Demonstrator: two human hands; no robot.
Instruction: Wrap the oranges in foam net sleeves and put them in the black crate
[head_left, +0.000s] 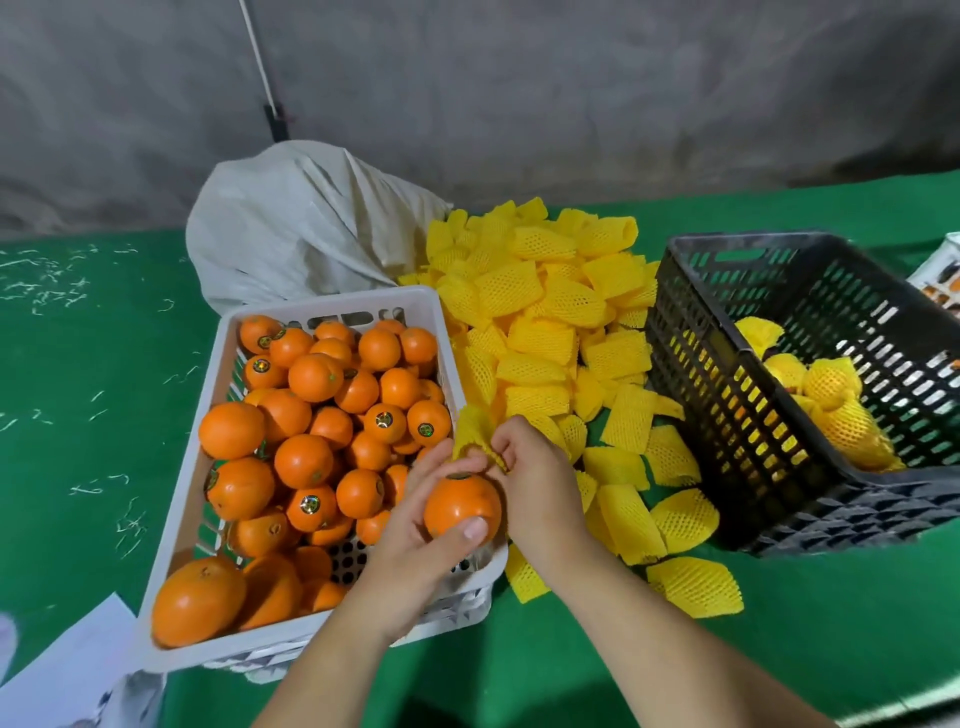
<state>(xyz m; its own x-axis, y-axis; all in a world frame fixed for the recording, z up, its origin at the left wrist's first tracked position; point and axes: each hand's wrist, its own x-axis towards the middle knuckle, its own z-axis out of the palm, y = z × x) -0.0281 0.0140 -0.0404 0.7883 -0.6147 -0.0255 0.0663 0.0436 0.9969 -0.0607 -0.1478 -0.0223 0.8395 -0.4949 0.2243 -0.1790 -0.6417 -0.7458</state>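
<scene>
Low in the middle of the frame, the left hand (415, 525) cups an orange (461, 506), fingers curled round its far side and the thumb pressed on its near face, over the lower right corner of the white crate (332, 636). Just above it the right hand (530, 478) pinches a yellow foam net sleeve (474, 431) between thumb and fingertips, the sleeve's lower edge bunched at the top of the orange, where a dark sticker shows. Left of centre, the white crate is piled with bare oranges (311, 415), several carrying round stickers. A loose heap of flattened foam net sleeves (545, 332) spreads over the green bench (78, 415) from the upper middle down to the lower right, between the two crates. At the right edge sits the black crate (727, 374), with a few sleeved oranges (836, 405) lying inside it. Behind the white crate, upper left of centre, a pale crumpled sack (301, 223) slumps against the heap.
</scene>
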